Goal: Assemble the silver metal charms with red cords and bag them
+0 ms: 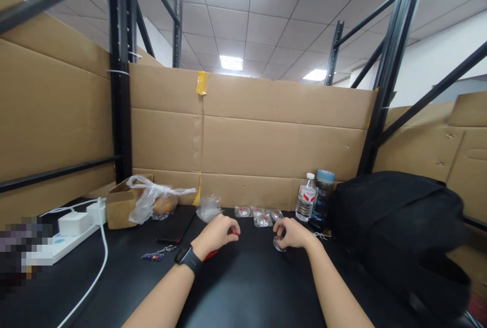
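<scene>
Two forearms (pixel 163 293) are reaching in from six o'clock over a black table (pixel 243 297). Toward one o'clock, the right hand (pixel 292 232) is gripping a clear disc (pixel 279 244) with bent fingers and thumb. Toward eleven, the left hand (pixel 216 233) is curling its fingers, a red thing (pixel 211 255) showing beneath the wrist; whether it is gripping anything, I cannot tell. At twelve, four clear packets (pixel 263 221) are lying grouped, seemingly already set out; the disc is sitting apart, apparently unfinished.
</scene>
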The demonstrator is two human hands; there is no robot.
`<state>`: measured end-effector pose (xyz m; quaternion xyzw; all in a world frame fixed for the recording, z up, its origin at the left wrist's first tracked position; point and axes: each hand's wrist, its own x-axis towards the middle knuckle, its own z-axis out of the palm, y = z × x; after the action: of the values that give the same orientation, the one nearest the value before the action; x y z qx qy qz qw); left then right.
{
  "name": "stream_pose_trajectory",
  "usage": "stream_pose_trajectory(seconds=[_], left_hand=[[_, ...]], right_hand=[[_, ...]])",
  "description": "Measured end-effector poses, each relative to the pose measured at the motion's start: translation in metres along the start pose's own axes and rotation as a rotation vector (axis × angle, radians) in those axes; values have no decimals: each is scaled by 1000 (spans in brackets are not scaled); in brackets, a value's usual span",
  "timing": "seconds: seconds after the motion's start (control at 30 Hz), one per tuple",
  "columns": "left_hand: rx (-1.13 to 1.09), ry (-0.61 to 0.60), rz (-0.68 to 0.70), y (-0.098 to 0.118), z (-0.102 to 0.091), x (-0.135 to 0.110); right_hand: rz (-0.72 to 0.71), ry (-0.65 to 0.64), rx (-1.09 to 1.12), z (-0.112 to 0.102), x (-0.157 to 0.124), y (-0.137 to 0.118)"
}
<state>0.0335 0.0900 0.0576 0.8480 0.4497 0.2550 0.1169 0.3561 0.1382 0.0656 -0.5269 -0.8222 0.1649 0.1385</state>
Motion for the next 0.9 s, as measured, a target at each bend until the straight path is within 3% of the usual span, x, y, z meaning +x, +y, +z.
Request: stream_pose_trajectory(seconds=[0.37, 0.47, 0.9], left_hand=[[33, 27, -56, 3, -3, -3], [76, 50, -52, 6, -6, -4], [151, 230, 51, 1, -7, -2]], right_hand=[[15, 12, -55, -3, -2, -2], [27, -38, -46, -4, -2, -2], [-7, -49, -41, -10, -5, -9]])
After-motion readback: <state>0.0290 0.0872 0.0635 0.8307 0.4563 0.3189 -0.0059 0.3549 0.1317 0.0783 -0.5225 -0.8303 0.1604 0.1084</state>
